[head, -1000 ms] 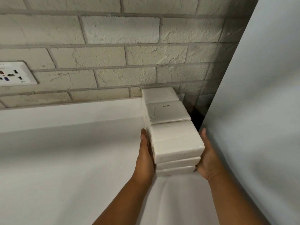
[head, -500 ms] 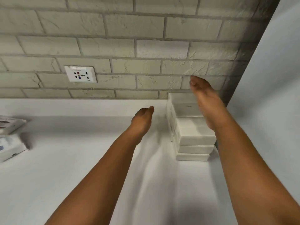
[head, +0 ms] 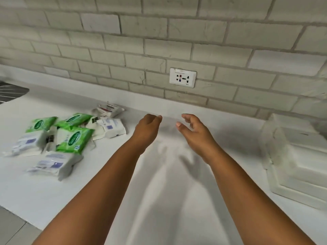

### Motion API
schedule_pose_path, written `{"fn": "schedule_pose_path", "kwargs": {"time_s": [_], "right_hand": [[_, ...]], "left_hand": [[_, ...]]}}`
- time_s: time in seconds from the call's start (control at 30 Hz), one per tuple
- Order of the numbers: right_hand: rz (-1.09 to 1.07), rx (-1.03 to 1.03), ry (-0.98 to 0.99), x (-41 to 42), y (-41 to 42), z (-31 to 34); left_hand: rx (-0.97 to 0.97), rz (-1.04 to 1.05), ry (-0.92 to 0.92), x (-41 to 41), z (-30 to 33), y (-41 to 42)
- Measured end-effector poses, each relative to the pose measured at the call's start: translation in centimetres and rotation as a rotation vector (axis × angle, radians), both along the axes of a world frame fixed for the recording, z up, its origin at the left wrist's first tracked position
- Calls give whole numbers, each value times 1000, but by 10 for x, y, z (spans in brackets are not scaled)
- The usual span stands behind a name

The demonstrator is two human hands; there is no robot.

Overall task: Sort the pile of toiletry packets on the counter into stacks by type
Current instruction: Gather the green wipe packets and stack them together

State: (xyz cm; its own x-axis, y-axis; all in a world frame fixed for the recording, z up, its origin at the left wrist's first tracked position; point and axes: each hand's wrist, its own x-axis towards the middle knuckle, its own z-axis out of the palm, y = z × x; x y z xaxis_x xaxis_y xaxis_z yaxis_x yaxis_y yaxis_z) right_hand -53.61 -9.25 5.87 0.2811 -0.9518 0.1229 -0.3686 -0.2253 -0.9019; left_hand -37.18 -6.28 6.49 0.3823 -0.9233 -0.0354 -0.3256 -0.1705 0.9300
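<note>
A loose pile of packets lies on the white counter (head: 168, 183) at the left: green wipe packets (head: 75, 140), white packets with purple print (head: 54, 163) and a white packet with red print (head: 110, 108) near the wall. At the right edge stands a blurred stack of plain white packets (head: 297, 167). My left hand (head: 147, 129) and my right hand (head: 195, 131) hover side by side above the middle of the counter, fingers loosely curled, holding nothing, apart from every packet.
A brick wall with a white power socket (head: 182, 77) backs the counter. A dark ribbed surface (head: 10, 91) shows at the far left. The counter's front edge and grey floor (head: 14, 228) are at the bottom left.
My hands let go of the white stack at the right and came away to the left. The view swung left, bringing the mixed pile into sight.
</note>
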Motion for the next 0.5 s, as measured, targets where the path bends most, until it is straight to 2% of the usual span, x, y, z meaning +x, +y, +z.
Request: {"fn": "schedule_pose_path", "kwargs": {"time_s": [0.2,0.5], "right_hand": [[62,82,72,108,3,-27],[51,160,124,251,4,-60]], "left_hand": [[19,73,23,118,-25,10],[78,58,-111,269,-47,-8]]}}
